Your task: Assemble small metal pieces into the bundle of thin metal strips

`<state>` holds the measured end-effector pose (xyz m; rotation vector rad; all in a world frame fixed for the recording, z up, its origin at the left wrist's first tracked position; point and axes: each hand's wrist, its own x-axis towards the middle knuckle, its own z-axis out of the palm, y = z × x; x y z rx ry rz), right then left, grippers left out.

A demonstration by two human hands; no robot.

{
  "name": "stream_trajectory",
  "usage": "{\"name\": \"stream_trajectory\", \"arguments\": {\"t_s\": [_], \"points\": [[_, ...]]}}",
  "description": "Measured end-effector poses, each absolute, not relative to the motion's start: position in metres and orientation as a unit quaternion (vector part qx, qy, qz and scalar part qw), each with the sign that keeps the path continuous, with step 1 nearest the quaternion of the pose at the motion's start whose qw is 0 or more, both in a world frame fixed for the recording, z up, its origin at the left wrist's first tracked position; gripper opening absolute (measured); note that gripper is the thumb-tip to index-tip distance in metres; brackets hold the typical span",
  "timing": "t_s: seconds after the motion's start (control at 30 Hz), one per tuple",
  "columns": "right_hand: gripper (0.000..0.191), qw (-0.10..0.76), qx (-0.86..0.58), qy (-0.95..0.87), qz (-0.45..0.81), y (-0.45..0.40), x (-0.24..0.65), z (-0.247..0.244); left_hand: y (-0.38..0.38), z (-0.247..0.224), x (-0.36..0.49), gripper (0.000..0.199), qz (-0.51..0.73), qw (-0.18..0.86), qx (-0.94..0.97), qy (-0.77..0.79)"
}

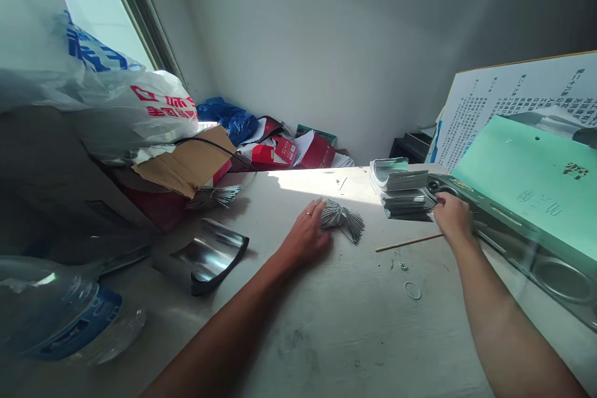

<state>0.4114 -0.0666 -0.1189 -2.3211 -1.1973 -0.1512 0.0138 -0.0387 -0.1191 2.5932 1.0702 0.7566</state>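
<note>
My left hand, with a ring on one finger, rests on the table with its fingers closed round the left end of a bundle of thin grey wire-like strips. The bundle is cinched at its middle and fans out to the right. Further right, my right hand is closed at the edge of the stove, on a small dark thing that I cannot make out. Just left of that hand stands a stack of curved grey and white sheets. A thin wooden stick lies below, its right end beside my right wrist.
A rubber band lies on the white table. At left are a curved shiny metal piece, another strip bundle, a plastic bottle and bags. A gas stove with a green sheet borders the right.
</note>
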Motion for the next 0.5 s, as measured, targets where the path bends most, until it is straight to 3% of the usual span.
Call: {"name": "stream_trajectory", "arguments": {"t_s": [0.1, 0.5], "points": [[0.041, 0.237, -0.864, -0.443, -0.026, -0.061, 0.411, -0.137, -0.031, -0.116, 0.026, 0.083, 0.221, 0.104, 0.901, 0.359], [0.031, 0.276, -0.884, -0.378, -0.014, -0.056, 0.420, -0.143, -0.033, -0.113, 0.029, 0.056, 0.226, 0.106, 0.893, 0.374]]}}
